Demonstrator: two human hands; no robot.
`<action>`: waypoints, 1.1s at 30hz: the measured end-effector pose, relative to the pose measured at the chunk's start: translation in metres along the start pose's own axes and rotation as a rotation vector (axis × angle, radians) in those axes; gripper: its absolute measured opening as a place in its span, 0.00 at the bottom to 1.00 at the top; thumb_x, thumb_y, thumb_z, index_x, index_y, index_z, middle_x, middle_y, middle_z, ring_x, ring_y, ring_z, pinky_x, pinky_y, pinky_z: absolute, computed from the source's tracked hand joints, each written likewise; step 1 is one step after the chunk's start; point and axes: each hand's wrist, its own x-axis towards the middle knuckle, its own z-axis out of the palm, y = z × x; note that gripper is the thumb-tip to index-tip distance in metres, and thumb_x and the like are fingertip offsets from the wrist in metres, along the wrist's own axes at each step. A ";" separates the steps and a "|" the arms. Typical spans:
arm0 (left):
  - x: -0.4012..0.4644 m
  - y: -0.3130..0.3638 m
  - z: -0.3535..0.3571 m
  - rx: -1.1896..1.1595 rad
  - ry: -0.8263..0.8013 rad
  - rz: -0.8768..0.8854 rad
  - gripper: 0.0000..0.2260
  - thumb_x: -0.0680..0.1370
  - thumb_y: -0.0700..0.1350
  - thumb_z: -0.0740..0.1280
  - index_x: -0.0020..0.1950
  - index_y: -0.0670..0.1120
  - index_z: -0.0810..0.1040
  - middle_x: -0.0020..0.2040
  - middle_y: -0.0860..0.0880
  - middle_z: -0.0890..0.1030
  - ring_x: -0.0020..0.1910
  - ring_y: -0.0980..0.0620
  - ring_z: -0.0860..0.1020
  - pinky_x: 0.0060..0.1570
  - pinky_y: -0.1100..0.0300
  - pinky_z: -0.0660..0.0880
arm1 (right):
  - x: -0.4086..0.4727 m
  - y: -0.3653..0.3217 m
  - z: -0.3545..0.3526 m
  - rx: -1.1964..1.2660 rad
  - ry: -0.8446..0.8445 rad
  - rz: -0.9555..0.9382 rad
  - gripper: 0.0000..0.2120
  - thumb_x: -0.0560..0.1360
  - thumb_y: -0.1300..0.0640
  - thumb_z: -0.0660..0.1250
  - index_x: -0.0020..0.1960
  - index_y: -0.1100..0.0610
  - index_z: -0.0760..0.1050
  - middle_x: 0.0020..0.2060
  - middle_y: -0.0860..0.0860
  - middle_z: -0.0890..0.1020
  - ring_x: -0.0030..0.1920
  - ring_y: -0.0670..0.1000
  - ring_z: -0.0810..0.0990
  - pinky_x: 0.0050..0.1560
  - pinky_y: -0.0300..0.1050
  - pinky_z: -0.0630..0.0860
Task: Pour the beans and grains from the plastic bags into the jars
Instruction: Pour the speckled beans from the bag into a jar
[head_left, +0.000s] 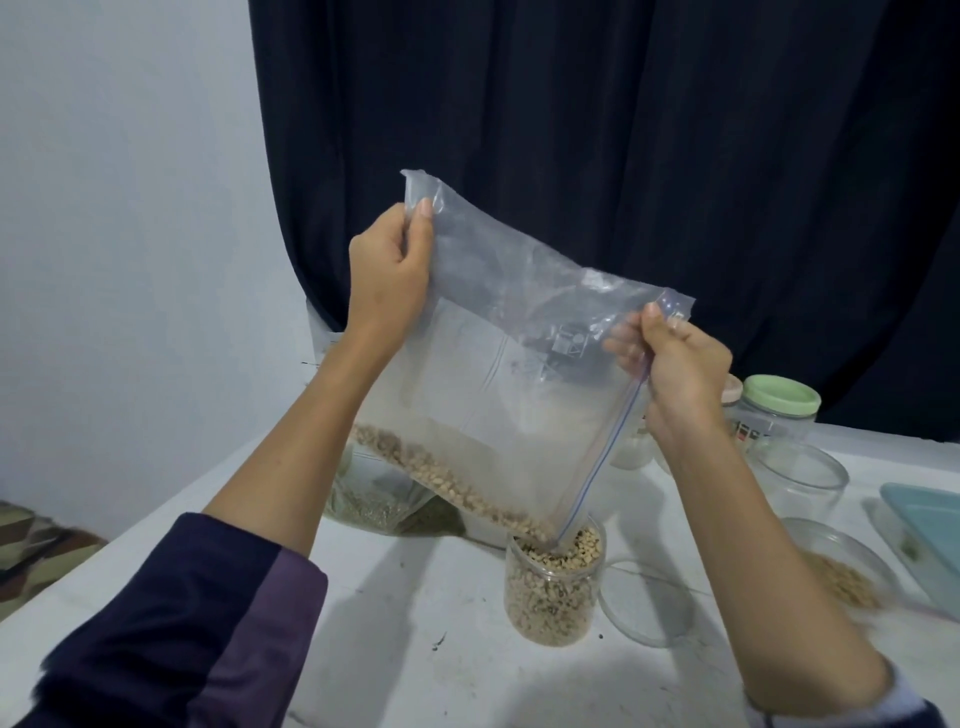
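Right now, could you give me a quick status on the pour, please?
Left hand and right hand pinch the zip bag up by its corners. Beans run from its low corner into the jar, nearly full. Nothing blocks the mouth.

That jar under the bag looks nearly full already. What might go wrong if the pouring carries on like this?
The jar is heaped to its rim while beans remain in the zip bag, so more pouring would likely spill onto the table. The bag's corner only just meets the jar mouth; if the left hand or right hand shifts, beans could miss. An open empty jar stands close and might be knocked.
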 end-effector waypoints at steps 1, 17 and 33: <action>0.001 0.001 0.000 0.001 -0.001 0.003 0.19 0.82 0.44 0.58 0.32 0.47 0.60 0.28 0.53 0.61 0.26 0.60 0.61 0.28 0.68 0.60 | 0.000 0.001 0.000 -0.008 -0.011 -0.002 0.11 0.80 0.59 0.64 0.40 0.59 0.78 0.28 0.48 0.82 0.28 0.44 0.81 0.34 0.35 0.78; 0.009 0.003 -0.003 0.036 -0.024 0.047 0.19 0.82 0.44 0.58 0.32 0.49 0.59 0.28 0.53 0.61 0.26 0.60 0.62 0.28 0.68 0.60 | 0.009 0.013 0.004 0.099 -0.051 0.020 0.10 0.80 0.59 0.64 0.40 0.59 0.78 0.29 0.48 0.83 0.31 0.44 0.82 0.37 0.36 0.78; 0.010 -0.001 -0.004 0.039 -0.033 0.042 0.18 0.82 0.45 0.58 0.32 0.49 0.59 0.29 0.53 0.62 0.26 0.60 0.62 0.28 0.67 0.60 | 0.010 0.013 0.002 0.097 -0.051 0.027 0.10 0.79 0.58 0.64 0.41 0.59 0.78 0.30 0.48 0.83 0.31 0.44 0.82 0.40 0.38 0.79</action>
